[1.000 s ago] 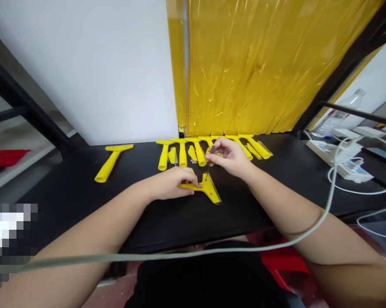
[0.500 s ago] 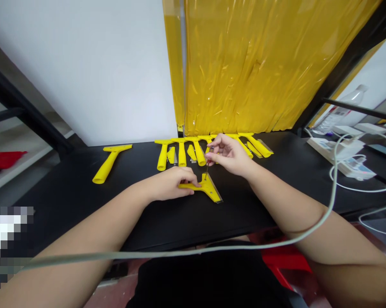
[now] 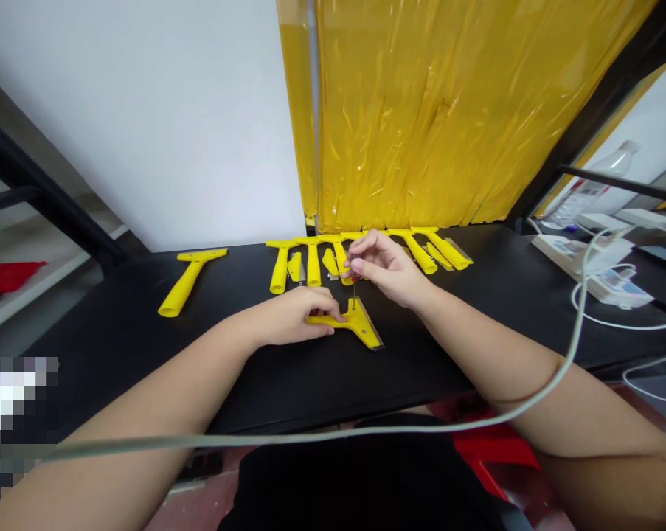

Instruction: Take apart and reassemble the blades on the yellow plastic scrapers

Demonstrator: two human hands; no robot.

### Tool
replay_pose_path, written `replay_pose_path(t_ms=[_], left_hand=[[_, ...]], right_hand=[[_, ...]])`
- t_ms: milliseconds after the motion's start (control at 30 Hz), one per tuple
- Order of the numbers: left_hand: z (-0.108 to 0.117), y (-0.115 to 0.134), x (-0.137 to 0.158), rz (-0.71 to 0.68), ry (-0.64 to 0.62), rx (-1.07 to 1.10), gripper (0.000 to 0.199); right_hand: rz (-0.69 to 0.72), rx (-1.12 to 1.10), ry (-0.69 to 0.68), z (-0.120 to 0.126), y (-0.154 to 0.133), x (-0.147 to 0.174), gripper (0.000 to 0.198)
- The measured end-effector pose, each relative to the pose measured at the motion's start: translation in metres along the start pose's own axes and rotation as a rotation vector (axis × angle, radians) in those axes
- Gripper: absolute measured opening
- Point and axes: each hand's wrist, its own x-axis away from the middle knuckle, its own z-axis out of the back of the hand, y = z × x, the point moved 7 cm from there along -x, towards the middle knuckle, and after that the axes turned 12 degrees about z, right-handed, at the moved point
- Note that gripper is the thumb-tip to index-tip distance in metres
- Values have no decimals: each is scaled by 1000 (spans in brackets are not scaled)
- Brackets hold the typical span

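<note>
Apparently partway: left fingers (image 3: 324, 301) gripped scraper (image 3: 357, 321) on desk (image 3: 288, 383); right fingers (image 3: 364, 243) pinched screwdriver (image 3: 355, 290) at far screw hole (image 3: 354, 308); near screw (image 3: 364, 332) looked seated; loose yellow pieces (image 3: 294, 266) behind lay unfitted.

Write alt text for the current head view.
A person's left hand holds a yellow scraper at a black table while the right hand points a screwdriver down at its blade end. Behind, yellow scraper handles lie in a row, with another handle apart at far left.
</note>
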Motion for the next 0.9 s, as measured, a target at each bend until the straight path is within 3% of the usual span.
replay_pose_path(t_ms=[67,267,467,700,900], left_hand=[[0,0,0,7,-5,-4,18],[1,2,1,2,3,9,19],[1,3,1,8,-5,15,19],[1,3,0,17,-17,7,20],[0,1,0,30,-16,4,18]], right_hand=[[-24,-28,64,5,1,-1,36],[-279,-275,69,-1,9,0,30],[-230,-332,221,-1,15,0,45],[-315,-347,96,-8,14,1,43],[-309,-417,90,-17,20,5,42]])
